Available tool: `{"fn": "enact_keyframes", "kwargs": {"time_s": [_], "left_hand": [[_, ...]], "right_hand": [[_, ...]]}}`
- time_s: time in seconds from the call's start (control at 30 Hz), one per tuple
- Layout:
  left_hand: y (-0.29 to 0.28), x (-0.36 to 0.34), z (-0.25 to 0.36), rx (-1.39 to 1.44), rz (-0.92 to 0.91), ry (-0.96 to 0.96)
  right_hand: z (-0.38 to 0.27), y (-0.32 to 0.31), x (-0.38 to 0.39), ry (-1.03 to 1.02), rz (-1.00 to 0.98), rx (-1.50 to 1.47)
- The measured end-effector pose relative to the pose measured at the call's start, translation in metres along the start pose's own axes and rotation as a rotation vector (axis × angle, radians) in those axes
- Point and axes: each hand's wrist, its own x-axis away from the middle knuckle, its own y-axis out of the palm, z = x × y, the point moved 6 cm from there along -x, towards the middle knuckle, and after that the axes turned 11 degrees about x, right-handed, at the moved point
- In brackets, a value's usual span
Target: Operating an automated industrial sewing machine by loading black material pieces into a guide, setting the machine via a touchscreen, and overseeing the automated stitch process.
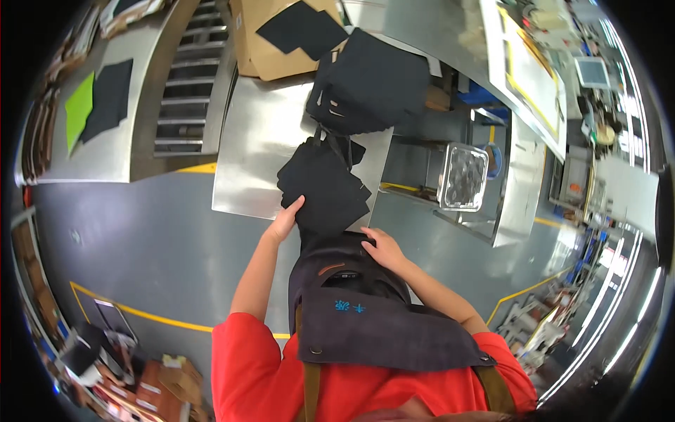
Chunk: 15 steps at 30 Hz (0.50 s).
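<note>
A loose stack of dark, flat cut pieces rests on the steel table, overhanging its near edge. My left hand grips the left near side of that stack, thumb on top and fingers mostly hidden. My right hand is by the table's near edge and my dark apron, just below the stack's right corner, fingers apart and slightly bent, with nothing visible in it. Dark straps or strips lie between the stack and a larger pile of dark pieces farther back.
An open cardboard box with dark pieces is at the back. Left are a slatted metal unit and a bench with green and dark sheets. Right are a metal frame with a tray and a slanted white board.
</note>
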Motion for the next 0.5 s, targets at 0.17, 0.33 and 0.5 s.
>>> {"fn": "enact_keyframes", "kwargs": {"time_s": [0.17, 0.33, 0.5], "left_hand": [[-0.014, -0.052, -0.032, -0.106, 0.235, 0.146], [0.034, -0.037, -0.042, 0.157, 0.364, 0.319], [0.022, -0.046, -0.08, 0.167, 0.574, 0.317]], "right_hand": [[0.075, -0.006, -0.02, 0.012, -0.222, 0.126], [0.096, -0.033, -0.06, -0.129, -0.35, 0.198], [0.113, -0.067, -0.087, -0.179, -0.377, 0.169]]}}
